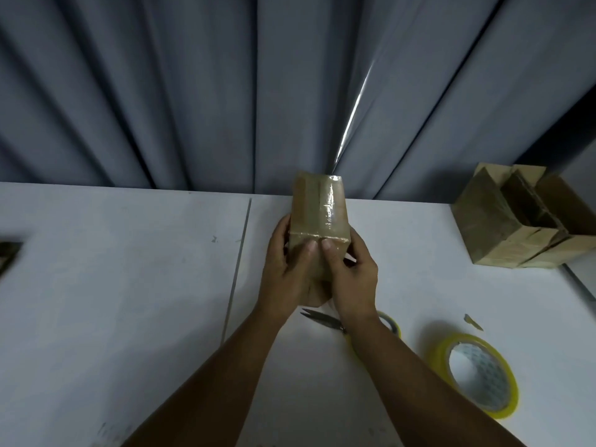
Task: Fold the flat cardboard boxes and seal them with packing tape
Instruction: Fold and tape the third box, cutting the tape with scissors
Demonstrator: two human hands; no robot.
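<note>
Both hands held a small cardboard box [319, 217] lifted above the white tabletop [129, 269], straight out from the scissors [322, 318] that lay beneath the wrists. The left hand [287, 269] cupped the box's left side and the right hand [351, 279] its right side, fingers [280, 232] of each wrapped round and clenched on the cardboard, while the two thumbs met on the near face just under the top edge. That thumb placement looked meant to press a turned-down end of tape flat against the wall, since a glossy strip ran along the seam of the top and over that edge. Holding the box in the air, rather than resting it, probably let the person tilt it and check the seal. Right of the scissors, a yellow-rimmed roll of packing tape [477, 375] lay flat within easy reach, and a second roll [392, 324] peeked out from behind the right forearm. Farther right and beyond the scissors stood an open carton [516, 227] with flaps raised, likely awaiting its own closing. A small scrap [472, 321] lay beyond the big roll.
</note>
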